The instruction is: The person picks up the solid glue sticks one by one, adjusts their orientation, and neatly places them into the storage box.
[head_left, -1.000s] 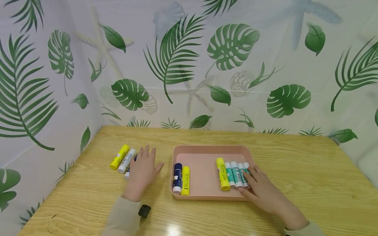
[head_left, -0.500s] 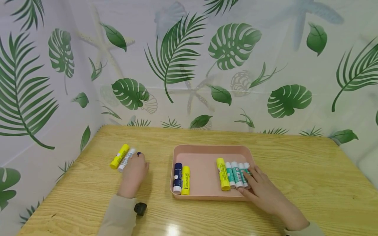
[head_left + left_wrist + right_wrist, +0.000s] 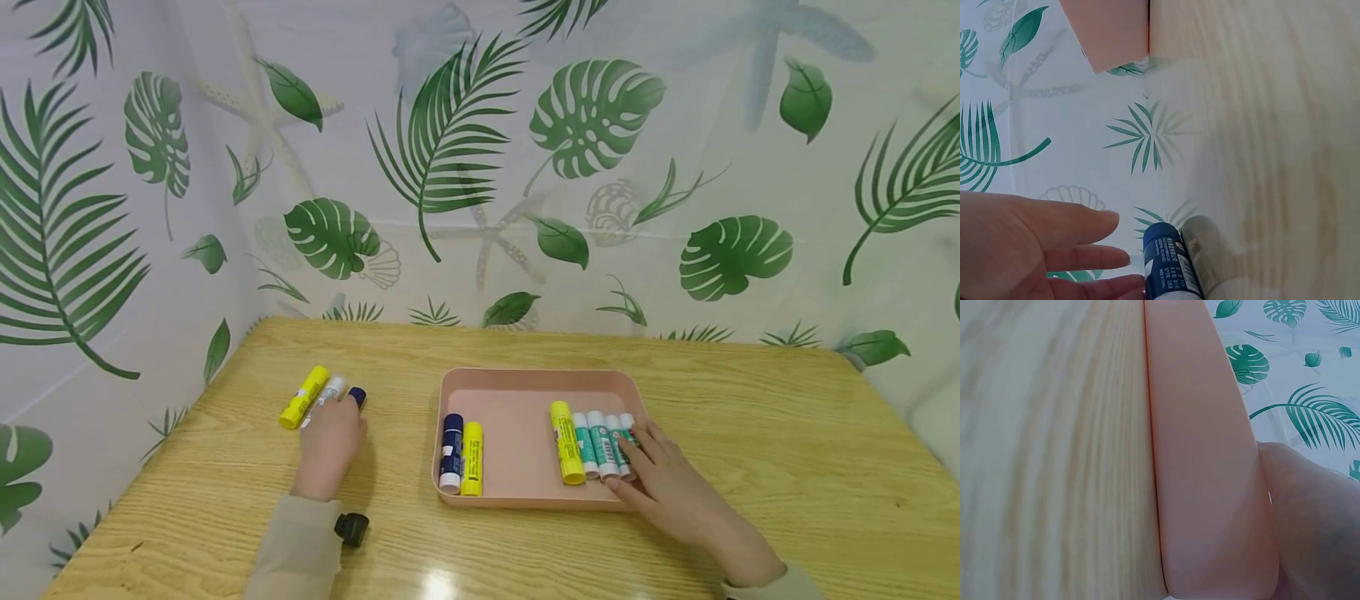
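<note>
My left hand (image 3: 332,442) reaches over the glue sticks on the table's left side. A navy glue stick (image 3: 357,395) shows its cap past the fingers, and a white glue stick (image 3: 332,388) is partly covered by the hand. In the left wrist view, the navy glue stick (image 3: 1169,262) lies just beyond fairly straight fingers (image 3: 1088,257), not enclosed by them; whether a fingertip touches it I cannot tell. My right hand (image 3: 675,492) rests over the right front corner of a pink tray (image 3: 517,502), its fingers relaxed beside the teal-and-white glue sticks (image 3: 600,446).
A yellow glue stick (image 3: 304,397) lies farthest left on the wooden table (image 3: 787,433). Inside the tray, a navy glue stick (image 3: 451,454) and a yellow one stand near the left wall. Another yellow glue stick (image 3: 567,442) lies beside the teal ones. A leaf-patterned cloth (image 3: 480,167) hangs behind.
My left hand has drawn back and slightly left, and its spread fingers now point down by the navy glue stick, exposing that stick's cap. The right hand and tray stay put.
</note>
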`<state>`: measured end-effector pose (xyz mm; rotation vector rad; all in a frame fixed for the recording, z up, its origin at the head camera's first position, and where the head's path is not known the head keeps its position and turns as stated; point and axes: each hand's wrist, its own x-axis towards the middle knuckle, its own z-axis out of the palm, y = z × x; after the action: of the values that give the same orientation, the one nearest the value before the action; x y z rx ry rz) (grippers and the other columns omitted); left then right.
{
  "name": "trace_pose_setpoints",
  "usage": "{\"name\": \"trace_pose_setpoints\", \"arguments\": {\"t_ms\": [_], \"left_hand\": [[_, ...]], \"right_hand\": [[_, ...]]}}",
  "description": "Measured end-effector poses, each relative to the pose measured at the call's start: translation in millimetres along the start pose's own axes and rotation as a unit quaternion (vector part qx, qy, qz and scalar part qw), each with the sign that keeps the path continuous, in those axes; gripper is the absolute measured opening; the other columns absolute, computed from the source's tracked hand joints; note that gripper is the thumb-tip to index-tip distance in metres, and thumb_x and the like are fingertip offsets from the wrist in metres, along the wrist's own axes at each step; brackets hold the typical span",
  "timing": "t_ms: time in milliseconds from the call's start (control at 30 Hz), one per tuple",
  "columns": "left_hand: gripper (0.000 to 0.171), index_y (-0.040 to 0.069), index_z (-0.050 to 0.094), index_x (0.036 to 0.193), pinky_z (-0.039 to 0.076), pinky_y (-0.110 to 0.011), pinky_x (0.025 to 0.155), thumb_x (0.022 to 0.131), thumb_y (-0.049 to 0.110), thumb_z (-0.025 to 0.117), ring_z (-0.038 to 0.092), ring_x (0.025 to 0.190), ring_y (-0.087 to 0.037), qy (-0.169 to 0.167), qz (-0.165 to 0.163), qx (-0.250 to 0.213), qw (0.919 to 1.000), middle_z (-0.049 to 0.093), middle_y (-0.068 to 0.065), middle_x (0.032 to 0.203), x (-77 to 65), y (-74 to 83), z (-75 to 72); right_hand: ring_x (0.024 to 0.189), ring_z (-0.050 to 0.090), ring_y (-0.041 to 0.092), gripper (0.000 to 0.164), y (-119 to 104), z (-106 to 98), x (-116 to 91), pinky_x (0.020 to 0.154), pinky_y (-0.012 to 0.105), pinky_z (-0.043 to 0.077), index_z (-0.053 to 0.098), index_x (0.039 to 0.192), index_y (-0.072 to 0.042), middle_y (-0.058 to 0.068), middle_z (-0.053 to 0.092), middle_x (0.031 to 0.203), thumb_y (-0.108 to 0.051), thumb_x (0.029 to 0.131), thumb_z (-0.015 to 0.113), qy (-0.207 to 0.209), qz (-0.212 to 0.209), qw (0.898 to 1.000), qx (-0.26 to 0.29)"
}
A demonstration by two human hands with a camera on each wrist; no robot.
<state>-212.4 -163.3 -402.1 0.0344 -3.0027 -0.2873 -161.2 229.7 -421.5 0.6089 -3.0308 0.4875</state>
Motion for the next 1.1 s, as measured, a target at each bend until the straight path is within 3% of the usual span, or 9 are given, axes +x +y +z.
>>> {"name": "trace_pose_setpoints", "arguments": {"t_ms": [233,533,767,1100], "left_hand": [[0.022,-0.007,0.059,0.086,0.047,-0.045,0.064,0.082,0.015,0.061,0.053,0.082,-0.036,0.0,0.002,-0.004,1.0,0.056,-0.023,0.085,2.5,-0.1,2.3],[0.023,-0.008,0.057,0.085,0.046,-0.04,0.054,0.083,0.015,0.06,0.056,0.067,-0.028,-0.045,-0.007,-0.023,0.9987,0.057,-0.017,0.074,6.3,-1.4,-0.4],[0.019,-0.005,0.057,0.08,0.044,-0.039,0.053,0.082,0.014,0.059,0.054,0.062,-0.024,-0.05,-0.009,-0.04,0.9979,0.056,-0.014,0.069,8.9,-0.2,-1.2],[0.022,-0.007,0.055,0.089,0.043,-0.033,0.053,0.084,0.014,0.058,0.052,0.061,-0.022,-0.094,-0.017,-0.061,0.9936,0.055,-0.014,0.072,19.1,7.6,5.0]], "right_hand": [[0.127,0.013,0.043,0.067,2,0,-1,0.097,0.056,0.018,0.038,0.129,0.007,0.027,0.023,0.138,-0.046,0.089,0.044,0.001,0.003,1.0,0.002],[0.127,0.013,0.043,0.067,3,0,-2,0.097,0.056,0.018,0.038,0.13,0.007,0.027,0.023,0.138,-0.046,0.089,0.043,0.003,0.0,1.0,0.005],[0.127,0.014,0.044,0.067,4,-1,-1,0.097,0.056,0.018,0.038,0.129,0.008,0.028,0.024,0.137,-0.045,0.089,0.044,0.007,-0.008,1.0,0.002],[0.126,0.016,0.044,0.066,6,3,-1,0.096,0.057,0.02,0.04,0.128,0.008,0.028,0.026,0.136,-0.046,0.089,0.044,0.017,-0.02,1.0,0.004]]}}
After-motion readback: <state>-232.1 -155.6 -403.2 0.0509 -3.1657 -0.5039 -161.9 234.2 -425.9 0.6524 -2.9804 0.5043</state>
